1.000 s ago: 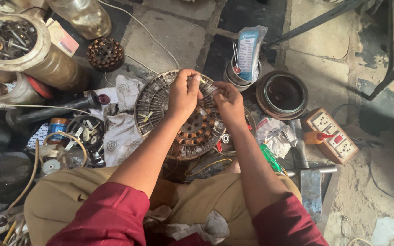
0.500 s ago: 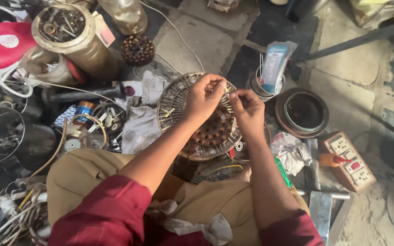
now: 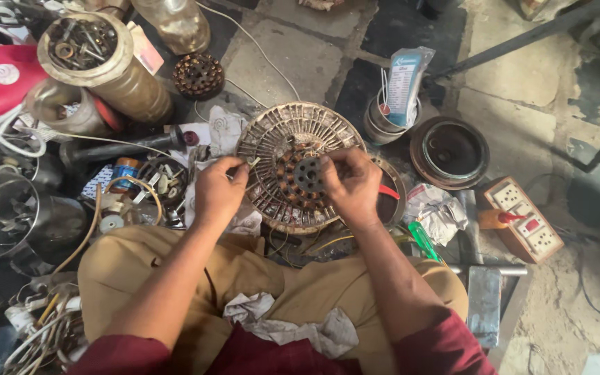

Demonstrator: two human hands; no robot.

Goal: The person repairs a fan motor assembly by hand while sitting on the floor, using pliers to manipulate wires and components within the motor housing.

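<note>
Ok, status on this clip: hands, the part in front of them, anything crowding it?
Left hand pinching a thin wire at the round copper-wound motor stator. Right hand gripping its right side. Rags, tins and a socket board crowd around it.

Dull grimy metal stator (copper windings, matt)

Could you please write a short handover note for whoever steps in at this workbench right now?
Left hand: pinching a thin wire end at the left rim of the round motor stator.
Right hand: fingers resting on the stator's right side, beside the dark centre hub.
The stator sits tilted on the person's lap, copper windings visible around the hub.
Nearby: switch and socket board to the right, a rag on the lap.
Winding work looks unfinished; how much is left cannot be told.
</note>
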